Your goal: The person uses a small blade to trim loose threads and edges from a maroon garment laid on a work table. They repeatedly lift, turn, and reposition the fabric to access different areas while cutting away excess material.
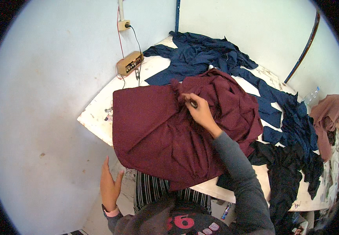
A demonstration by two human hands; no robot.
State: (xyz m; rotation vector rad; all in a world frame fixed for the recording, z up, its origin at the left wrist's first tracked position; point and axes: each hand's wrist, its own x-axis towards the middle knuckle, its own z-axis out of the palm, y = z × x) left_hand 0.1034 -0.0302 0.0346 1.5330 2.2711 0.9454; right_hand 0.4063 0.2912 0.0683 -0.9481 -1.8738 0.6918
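Note:
A maroon cloth garment (149,121) is spread over the near part of the white table, smooth on the left and bunched in folds on the right. Its front edge hangs over the table edge toward my lap. My right hand (199,109) is over the middle of it, fingers curled, with a small dark thing showing in the grip that I cannot make out. My left hand (110,186) is off the table at the lower left, empty, with thumb and fingers apart, just beside the garment's near left corner.
Dark blue garments (200,51) lie heaped along the table's far and right sides. Black cloth (285,168) drapes at the right, near brownish cloth (326,117) and a clear plastic bottle (312,95). A tan box with sockets (130,63) and wires sits by the left wall.

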